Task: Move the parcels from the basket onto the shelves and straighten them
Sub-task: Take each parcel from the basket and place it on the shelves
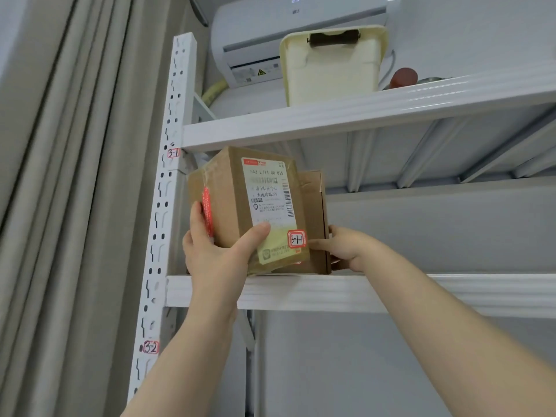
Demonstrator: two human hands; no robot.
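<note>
A brown cardboard parcel (231,203) with a white shipping label and a red-framed "3-1-1" sticker stands tilted at the left end of the white shelf (421,288). My left hand (216,251) grips its lower front corner, thumb across the label. Behind it and to the right stands a second brown parcel (314,218). My right hand (346,246) rests against that parcel's lower right side, a finger pointing at the sticker; whether it grips the box is unclear. The basket is out of view.
A white slotted upright (168,188) with tags "3-1" and "3-2" stands left of the shelf. Grey curtains (75,176) hang further left. The upper shelf (361,115) carries a cream plastic tub (331,64), with an air conditioner (270,34) behind it.
</note>
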